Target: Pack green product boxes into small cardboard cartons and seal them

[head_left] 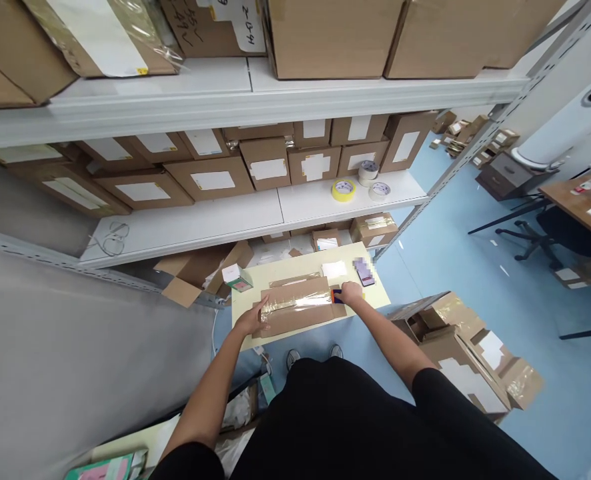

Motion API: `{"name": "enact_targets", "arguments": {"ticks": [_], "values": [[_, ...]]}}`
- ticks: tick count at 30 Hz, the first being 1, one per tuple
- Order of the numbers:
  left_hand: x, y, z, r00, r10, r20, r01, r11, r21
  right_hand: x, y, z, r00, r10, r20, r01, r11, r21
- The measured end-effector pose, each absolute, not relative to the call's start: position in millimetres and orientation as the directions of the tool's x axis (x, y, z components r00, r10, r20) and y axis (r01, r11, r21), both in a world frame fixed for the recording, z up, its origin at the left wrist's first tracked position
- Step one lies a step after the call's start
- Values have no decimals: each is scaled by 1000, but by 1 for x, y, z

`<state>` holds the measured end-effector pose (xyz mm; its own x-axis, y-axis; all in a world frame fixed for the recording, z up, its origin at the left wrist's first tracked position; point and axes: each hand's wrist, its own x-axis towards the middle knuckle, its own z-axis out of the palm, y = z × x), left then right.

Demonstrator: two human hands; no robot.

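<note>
A flat, long cardboard box lies on a pale yellow table, with a shiny strip of clear packing tape along its top. My left hand grips the box's left end, thumb on the top side and fingers lower down. At the right end, my right hand is closed around a tape dispenser with orange and dark blue parts. The dispenser touches the end of the tape strip, and the hand hides most of it.
On the table are a small white-and-green box, white paper and a phone. Shelving with cartons and tape rolls rises behind. Open cartons stand left and right.
</note>
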<state>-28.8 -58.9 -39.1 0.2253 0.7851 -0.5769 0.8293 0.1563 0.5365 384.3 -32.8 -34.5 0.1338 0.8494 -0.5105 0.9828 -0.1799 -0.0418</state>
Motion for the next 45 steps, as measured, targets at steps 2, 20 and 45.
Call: {"name": "enact_targets", "arguments": {"ticks": [2, 20, 45], "values": [[-28, -59, -38, 215, 790, -574, 844, 146, 517, 385, -40, -43, 161, 840, -519, 975, -217, -49], [-34, -52, -59, 172, 770, -614, 896, 137, 422, 458, -84, -123, 256, 814, -522, 857, -441, -267], [48, -103, -91, -377, 886, -270, 704, 463, 539, 347, -65, -118, 30, 910, -413, 541, -362, -759]]}}
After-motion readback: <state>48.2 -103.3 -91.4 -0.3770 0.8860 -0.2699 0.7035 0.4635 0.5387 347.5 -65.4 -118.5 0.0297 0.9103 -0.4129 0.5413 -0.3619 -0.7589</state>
